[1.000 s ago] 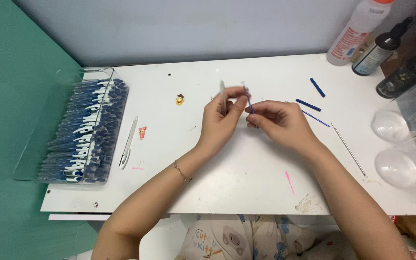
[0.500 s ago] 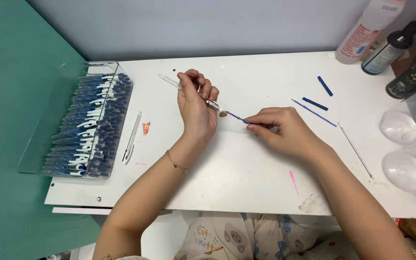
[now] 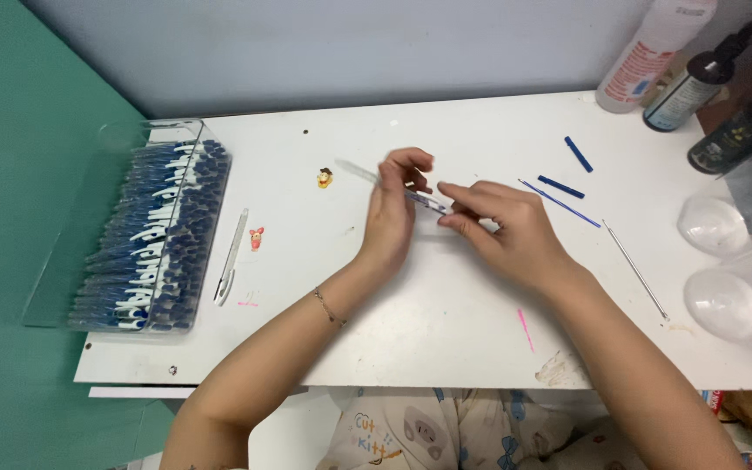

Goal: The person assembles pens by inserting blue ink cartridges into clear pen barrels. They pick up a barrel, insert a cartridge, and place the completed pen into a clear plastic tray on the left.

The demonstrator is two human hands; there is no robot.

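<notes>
Over the middle of the white table [image 3: 446, 339], my left hand [image 3: 393, 209] grips a clear pen barrel [image 3: 360, 173] that points up and to the left. My right hand [image 3: 506, 231] pinches the barrel's other end, where a thin blue refill shows between the fingers. The two hands touch each other. To their right lie a loose thin blue refill [image 3: 559, 202] and two short blue pen pieces [image 3: 578, 154].
A clear tray [image 3: 124, 235] packed with several blue and white pens sits at the left edge. A single pen [image 3: 231, 258] lies beside it. Bottles [image 3: 650, 52] and clear plastic cups [image 3: 724, 300] stand at the right. A thin metal rod [image 3: 635, 268] lies near the cups.
The hands have come closer together. The blue refill that stretched between them half a second ago is now mostly inside the barrel. The barrel now lies at a flatter angle.
</notes>
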